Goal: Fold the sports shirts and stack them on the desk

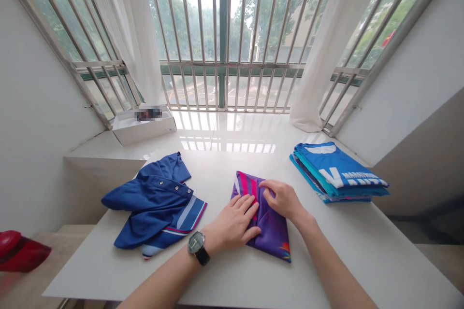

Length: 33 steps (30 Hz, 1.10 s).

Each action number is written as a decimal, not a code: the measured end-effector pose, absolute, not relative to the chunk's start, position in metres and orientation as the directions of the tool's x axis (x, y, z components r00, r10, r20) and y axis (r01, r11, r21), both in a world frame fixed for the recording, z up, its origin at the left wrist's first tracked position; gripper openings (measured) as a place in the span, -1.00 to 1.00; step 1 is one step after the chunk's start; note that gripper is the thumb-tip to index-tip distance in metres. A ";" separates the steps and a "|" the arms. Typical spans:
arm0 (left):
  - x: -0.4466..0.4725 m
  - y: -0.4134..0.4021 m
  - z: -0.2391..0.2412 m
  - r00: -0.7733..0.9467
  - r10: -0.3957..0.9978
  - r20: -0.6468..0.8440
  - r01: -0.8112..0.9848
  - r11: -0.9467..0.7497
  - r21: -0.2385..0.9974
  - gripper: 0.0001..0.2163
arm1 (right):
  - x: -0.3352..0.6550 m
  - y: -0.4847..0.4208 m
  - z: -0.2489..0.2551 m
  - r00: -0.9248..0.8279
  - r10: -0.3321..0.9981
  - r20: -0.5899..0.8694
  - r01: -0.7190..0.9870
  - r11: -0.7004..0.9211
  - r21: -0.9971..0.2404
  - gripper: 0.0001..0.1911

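Note:
A purple shirt with pink stripes lies folded into a compact rectangle on the white table. My left hand, with a dark-strapped watch on the wrist, rests flat on its left half, fingers spread. On the upper right part of the same shirt, my right hand has its fingers curled in and closed at a fold of the fabric. To the left, a dark blue garment with buttons and striped trim lies loosely bunched. At the right is a stack of folded shirts, a bright blue one with white lettering on top.
The white table meets a glossy window sill. A white open box sits on the sill at the left. Barred windows and white curtains stand behind. Something red is low at the far left.

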<state>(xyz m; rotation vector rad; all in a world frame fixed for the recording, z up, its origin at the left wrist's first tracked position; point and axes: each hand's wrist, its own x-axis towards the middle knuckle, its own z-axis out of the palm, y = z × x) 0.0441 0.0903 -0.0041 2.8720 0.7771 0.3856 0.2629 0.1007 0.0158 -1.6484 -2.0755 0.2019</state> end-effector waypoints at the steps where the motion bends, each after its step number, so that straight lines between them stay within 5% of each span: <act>1: 0.045 0.090 -0.008 0.830 0.521 0.200 0.483 -0.850 0.209 -0.40 | 0.262 0.100 0.016 -0.212 0.946 0.246 0.860 0.301 -0.413 -0.70; 4: 0.048 0.088 -0.014 0.811 0.558 0.178 0.516 -0.824 0.233 -0.37 | 0.262 0.100 0.012 -0.278 0.949 0.146 0.861 0.314 -0.401 -0.68; 8: 0.048 0.087 -0.011 0.793 0.589 0.155 0.546 -0.800 0.248 -0.35 | 0.270 0.105 0.005 -0.160 0.975 0.155 0.905 0.208 -0.372 -0.60; 14: 0.045 0.088 -0.006 0.804 0.577 0.144 0.533 -0.806 0.256 -0.32 | 0.274 0.113 0.000 -0.043 0.975 0.217 0.879 0.140 -0.456 -0.70; 19: 0.047 0.086 -0.004 0.816 0.563 0.128 0.519 -0.812 0.268 -0.29 | 0.258 0.119 -0.002 -0.002 0.993 0.122 0.840 0.068 -0.538 -0.66; 33: 0.016 0.110 0.016 0.780 0.621 0.074 0.560 -0.747 0.358 -0.37 | 0.267 0.106 0.011 -0.021 0.999 0.031 0.876 0.033 -0.481 -0.73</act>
